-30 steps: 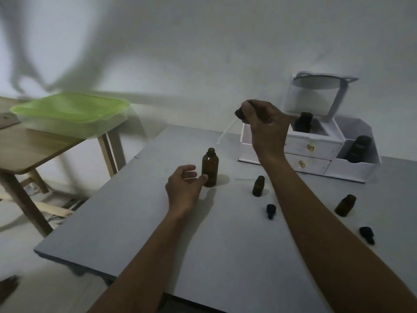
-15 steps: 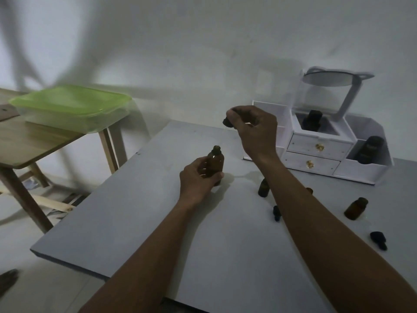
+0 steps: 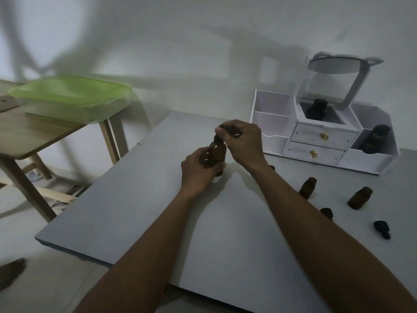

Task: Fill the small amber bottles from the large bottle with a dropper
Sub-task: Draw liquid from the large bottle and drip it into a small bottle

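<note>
My left hand (image 3: 198, 171) grips the large amber bottle (image 3: 218, 153), upright on the table (image 3: 135, 199). Right hand (image 3: 242, 141) pinches the dropper cap (image 3: 217, 139) at its mouth.

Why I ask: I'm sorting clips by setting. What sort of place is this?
Probably a room at home rather than a lab: a plain grey table, a white drawer organiser topped by a mirror, and a wooden side table holding a green-lidded plastic box.

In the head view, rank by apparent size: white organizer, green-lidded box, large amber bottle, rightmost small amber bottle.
1. white organizer, mirror included
2. green-lidded box, not far behind, so this order is unsure
3. large amber bottle, partly hidden by the left hand
4. rightmost small amber bottle
</note>
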